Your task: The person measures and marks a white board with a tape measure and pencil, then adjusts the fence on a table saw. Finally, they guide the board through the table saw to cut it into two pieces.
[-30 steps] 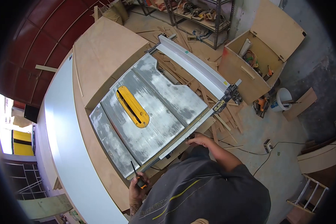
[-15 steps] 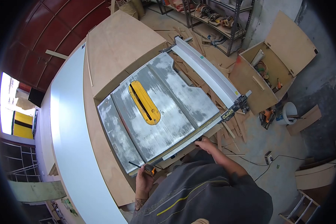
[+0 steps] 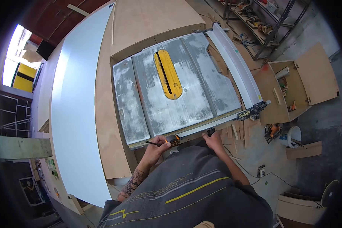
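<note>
The table saw's worn grey metal top (image 3: 140, 110) lies before me, with a yellow throat plate (image 3: 173, 78) set around its dark slot. Near the front left of the saw, my left hand (image 3: 155, 152) is closed on an orange and black tape measure (image 3: 173, 140). A thin dark pencil-like stick (image 3: 152, 143) also pokes out of that hand to the left. My right hand (image 3: 214, 141) is closed at a black knob (image 3: 210, 132) below the saw's front rail (image 3: 199, 128). The palm hides part of its grip.
A pale rip fence (image 3: 237, 68) spans the saw's right side. Plywood sheeting (image 3: 152, 15) and a long white panel (image 3: 74, 114) lie behind and left. An open wooden box (image 3: 277, 93), a white bucket (image 3: 291, 136) and a power cable (image 3: 279, 178) are on the right.
My view has turned and shifted. The left hand has moved right along the saw's front edge with the tape measure, closer to the right hand. The right hand stays by the black knob.
</note>
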Tool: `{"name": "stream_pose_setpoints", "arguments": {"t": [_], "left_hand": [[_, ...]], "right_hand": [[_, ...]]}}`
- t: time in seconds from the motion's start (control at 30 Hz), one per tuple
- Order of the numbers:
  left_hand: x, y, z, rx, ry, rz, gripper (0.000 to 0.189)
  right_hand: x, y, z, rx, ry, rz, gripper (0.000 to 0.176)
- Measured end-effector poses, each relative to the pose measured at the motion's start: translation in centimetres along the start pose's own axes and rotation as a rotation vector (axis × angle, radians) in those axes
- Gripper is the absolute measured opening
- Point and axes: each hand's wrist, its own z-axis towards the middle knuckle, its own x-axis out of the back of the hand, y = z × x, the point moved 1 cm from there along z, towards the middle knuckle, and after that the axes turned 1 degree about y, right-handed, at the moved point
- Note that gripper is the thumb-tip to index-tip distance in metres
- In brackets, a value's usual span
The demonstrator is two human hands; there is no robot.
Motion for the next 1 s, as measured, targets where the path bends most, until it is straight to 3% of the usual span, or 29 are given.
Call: {"name": "stream_pose_setpoints", "arguments": {"t": [0.07,0.13,0.17,0.23,0.27,0.33,0.37,0.4,0.47,0.53,0.6,0.67,0.73,0.77,0.83,1.0], "left_hand": [[-1.1,0.4,1.4,-0.034,-0.074,0.141,0.034],[-3.8,2.8,1.1,-0.091,-0.162,0.248,0.040],[-5.1,4.1,1.0,-0.100,-0.214,0.276,0.046],[-6.2,4.4,2.1,-0.103,-0.347,0.266,0.050],[-6.7,4.6,2.4,-0.098,-0.456,0.257,0.054],[-7.3,5.2,3.3,-0.231,-0.482,0.343,0.048],[-7.1,5.0,4.4,-0.287,-0.449,0.462,0.045],[-7.5,5.5,4.7,-0.341,-0.412,0.578,0.043],[-8.2,6.1,4.7,-0.271,-0.324,0.656,0.049],[-8.8,6.3,5.4,-0.387,-0.158,0.867,0.050],[-8.6,6.7,5.4,-0.455,-0.151,0.809,0.050],[-7.4,7.6,5.5,-0.476,-0.167,0.992,0.049],[-4.3,8.4,5.7,-0.468,-0.090,1.078,0.042],[-2.0,8.6,6.0,-0.476,-0.045,1.125,0.041],[2.7,9.6,5.9,-0.505,0.029,1.175,0.036],[14.8,12.4,5.2,-0.462,0.280,1.236,0.022]], "right_hand": [[2.5,-0.8,-0.7,-0.025,-0.052,-0.026,0.072],[5.3,-4.2,-2.0,-0.010,-0.706,0.040,0.059],[6.0,-5.3,-2.9,-0.018,-0.685,0.041,0.059],[6.5,-7.6,-4.0,-0.096,-0.832,0.875,0.040],[6.3,-7.8,-3.8,-0.085,-0.817,0.876,0.040],[6.2,-8.7,-3.2,-0.081,-0.766,1.229,0.030],[6.3,-8.9,-3.0,-0.060,-0.772,1.245,0.032],[6.6,-9.5,-3.1,-0.048,-0.768,1.241,0.032],[6.9,-10.8,-3.5,-0.084,-0.680,1.111,0.034],[6.3,-11.0,-2.6,-0.043,-0.719,1.112,0.035],[6.2,-11.4,-1.9,-0.041,-0.761,0.963,0.033],[7.0,-11.9,-0.9,-0.045,-0.758,0.909,0.029],[9.1,-12.1,1.0,-0.170,-0.817,1.308,0.024],[10.4,-12.3,1.7,-0.157,-0.694,1.371,0.018],[12.0,-10.9,5.1,-0.008,-0.547,1.374,0.015],[15.2,-7.3,15.3,-0.020,-0.256,1.395,0.013]]}}
